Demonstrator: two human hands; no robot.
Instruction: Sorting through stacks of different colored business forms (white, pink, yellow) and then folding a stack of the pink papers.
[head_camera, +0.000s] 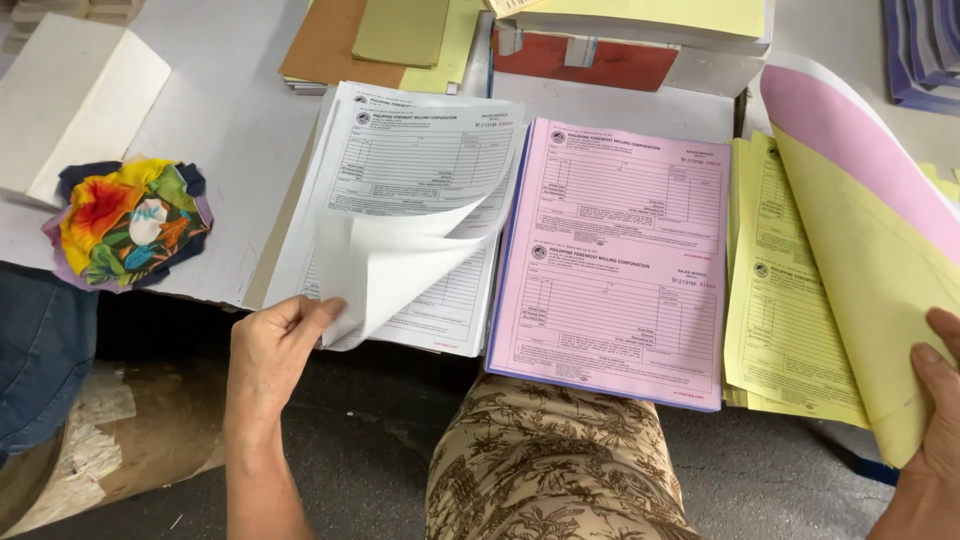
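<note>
Three stacks of printed forms lie side by side on a grey table: a white stack (415, 170), a pink stack (615, 260) and a yellow stack (785, 320). My left hand (272, 345) pinches the lower corner of the top white sheet (385, 270), which curls up off its stack. At the right edge my right hand (935, 420) holds a lifted bundle of a yellow sheet (870, 270) with a pink sheet (850, 130) behind it, raised above the yellow stack.
A bright floral cloth (128, 222) lies at the left beside a white box (70, 100). Brown and yellow-green card sheets (375, 40) and a paper pile on a red block (630, 40) sit at the back. My patterned lap (555, 465) is below the table edge.
</note>
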